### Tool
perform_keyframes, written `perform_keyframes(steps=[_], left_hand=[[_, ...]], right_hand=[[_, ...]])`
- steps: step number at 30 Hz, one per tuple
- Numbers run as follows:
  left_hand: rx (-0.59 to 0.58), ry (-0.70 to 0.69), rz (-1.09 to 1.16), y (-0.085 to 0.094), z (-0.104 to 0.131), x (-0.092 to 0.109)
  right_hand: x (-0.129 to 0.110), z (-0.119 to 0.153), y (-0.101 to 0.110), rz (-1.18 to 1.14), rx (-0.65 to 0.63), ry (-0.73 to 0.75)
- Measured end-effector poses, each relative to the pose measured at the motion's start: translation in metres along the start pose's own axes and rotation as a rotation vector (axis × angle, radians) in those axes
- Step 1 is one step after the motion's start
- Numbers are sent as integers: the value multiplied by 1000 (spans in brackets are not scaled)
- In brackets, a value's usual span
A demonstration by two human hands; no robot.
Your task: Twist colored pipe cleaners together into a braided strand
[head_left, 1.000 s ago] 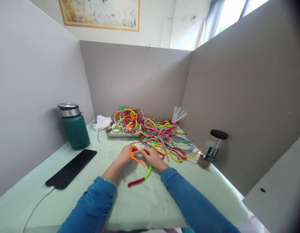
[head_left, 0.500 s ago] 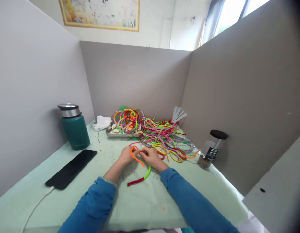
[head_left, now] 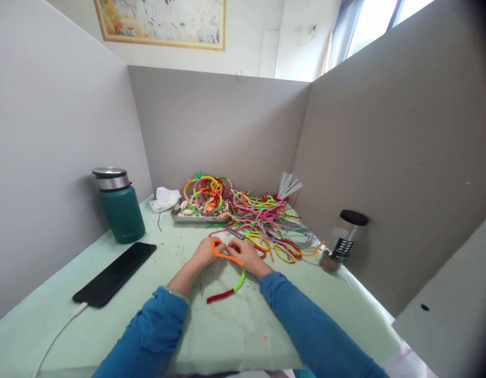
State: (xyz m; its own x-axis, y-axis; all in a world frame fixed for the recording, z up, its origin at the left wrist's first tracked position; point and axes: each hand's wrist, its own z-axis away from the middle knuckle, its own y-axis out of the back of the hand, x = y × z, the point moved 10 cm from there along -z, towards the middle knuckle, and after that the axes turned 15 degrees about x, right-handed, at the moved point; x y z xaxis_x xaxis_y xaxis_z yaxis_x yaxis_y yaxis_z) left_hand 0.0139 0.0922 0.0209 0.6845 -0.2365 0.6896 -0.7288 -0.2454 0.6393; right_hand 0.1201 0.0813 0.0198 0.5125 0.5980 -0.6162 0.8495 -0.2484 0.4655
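An orange fuzzy stem (head_left: 232, 258) is bent into a loop, its free end pointing to the right. My left hand (head_left: 205, 252) has its fingers closed on the loop. Fingertips of my right hand (head_left: 245, 254) meet the stem close beside the left ones, with the orange end lying across the hand. A green and dark red fuzzy stem (head_left: 223, 295) curves down from under my right hand onto the cloth. Just beyond the hands lie scissors (head_left: 235, 233), partly covered by yellow loops (head_left: 259, 241).
A metal tray (head_left: 199, 219) holds colourful rings and small discs. Right of it spreads a pile of fuzzy stems (head_left: 262, 215). At the left are a green bottle (head_left: 123, 215) and a phone (head_left: 115, 274); a clear jar (head_left: 343, 242) stands at the right.
The free end of the orange stem has swung up and to the right, over my right hand. Both hands have stayed almost in place.
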Motion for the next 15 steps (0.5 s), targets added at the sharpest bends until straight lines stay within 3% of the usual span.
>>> perform_keyframes(steps=[15], left_hand=[[0, 69, 94, -7, -2, -14]], right_hand=[[1, 1, 0, 13, -6, 7]])
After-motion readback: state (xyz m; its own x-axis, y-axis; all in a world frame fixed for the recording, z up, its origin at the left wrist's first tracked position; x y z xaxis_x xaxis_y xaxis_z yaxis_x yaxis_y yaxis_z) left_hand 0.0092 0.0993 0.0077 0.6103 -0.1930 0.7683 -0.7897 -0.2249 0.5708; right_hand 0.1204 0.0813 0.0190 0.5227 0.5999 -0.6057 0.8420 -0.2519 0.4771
